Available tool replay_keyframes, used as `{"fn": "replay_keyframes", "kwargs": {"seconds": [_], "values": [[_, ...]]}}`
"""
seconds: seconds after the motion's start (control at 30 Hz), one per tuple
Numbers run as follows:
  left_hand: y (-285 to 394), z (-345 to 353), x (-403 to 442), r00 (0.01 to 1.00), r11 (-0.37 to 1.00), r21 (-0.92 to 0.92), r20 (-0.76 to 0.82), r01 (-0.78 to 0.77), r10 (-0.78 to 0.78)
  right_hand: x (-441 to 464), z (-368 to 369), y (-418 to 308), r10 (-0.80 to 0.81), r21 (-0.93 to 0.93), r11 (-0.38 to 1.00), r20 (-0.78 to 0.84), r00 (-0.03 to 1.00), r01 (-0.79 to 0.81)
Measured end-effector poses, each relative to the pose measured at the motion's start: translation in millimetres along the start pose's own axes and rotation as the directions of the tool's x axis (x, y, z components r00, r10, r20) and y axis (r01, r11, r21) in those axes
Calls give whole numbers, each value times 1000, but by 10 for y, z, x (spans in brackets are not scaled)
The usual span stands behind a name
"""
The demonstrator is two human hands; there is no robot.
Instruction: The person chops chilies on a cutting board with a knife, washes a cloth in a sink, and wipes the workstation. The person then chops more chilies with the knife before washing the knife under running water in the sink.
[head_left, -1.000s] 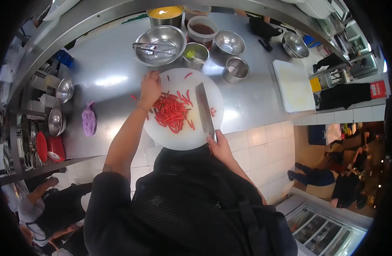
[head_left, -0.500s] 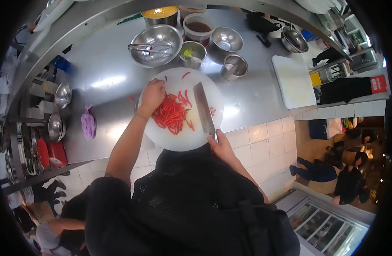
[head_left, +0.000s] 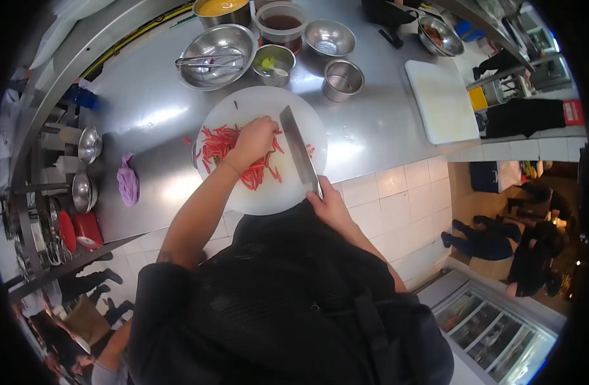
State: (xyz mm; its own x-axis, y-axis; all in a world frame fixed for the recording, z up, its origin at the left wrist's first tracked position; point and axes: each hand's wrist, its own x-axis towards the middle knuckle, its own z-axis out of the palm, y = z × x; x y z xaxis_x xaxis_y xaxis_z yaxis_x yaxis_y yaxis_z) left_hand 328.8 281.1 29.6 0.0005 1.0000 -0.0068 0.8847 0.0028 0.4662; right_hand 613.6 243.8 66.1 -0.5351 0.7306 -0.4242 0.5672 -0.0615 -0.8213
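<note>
Gripping a knife [head_left: 299,144] by its handle, the right hand [head_left: 331,206] holds it over the round board's [head_left: 275,200] right side. The left hand [head_left: 256,140], fingers bent, is over red chillies [head_left: 252,177] on the board's middle and left; I can't tell whether it's pinching any.

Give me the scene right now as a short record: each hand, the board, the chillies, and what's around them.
left hand: fingers down at the chilli pile; grip hidden
right hand: holding the knife by its handle
knife: blade at the right side of the board; contact unclear
round board: white, on the steel counter
chillies: red, mostly left of the blade, a few bits right of it
beyond board: metal bowls, tub of dark liquid
far left: purple cloth
far right: rectangular white board
</note>
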Motion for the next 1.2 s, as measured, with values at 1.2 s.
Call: {"fn": "replay_keyframes", "kwargs": {"seconds": [1.2], "values": [[438,138,-265,999,995,83,15,-48,47,284,-42,-706,-123,-503,857,18,992,115]]}}
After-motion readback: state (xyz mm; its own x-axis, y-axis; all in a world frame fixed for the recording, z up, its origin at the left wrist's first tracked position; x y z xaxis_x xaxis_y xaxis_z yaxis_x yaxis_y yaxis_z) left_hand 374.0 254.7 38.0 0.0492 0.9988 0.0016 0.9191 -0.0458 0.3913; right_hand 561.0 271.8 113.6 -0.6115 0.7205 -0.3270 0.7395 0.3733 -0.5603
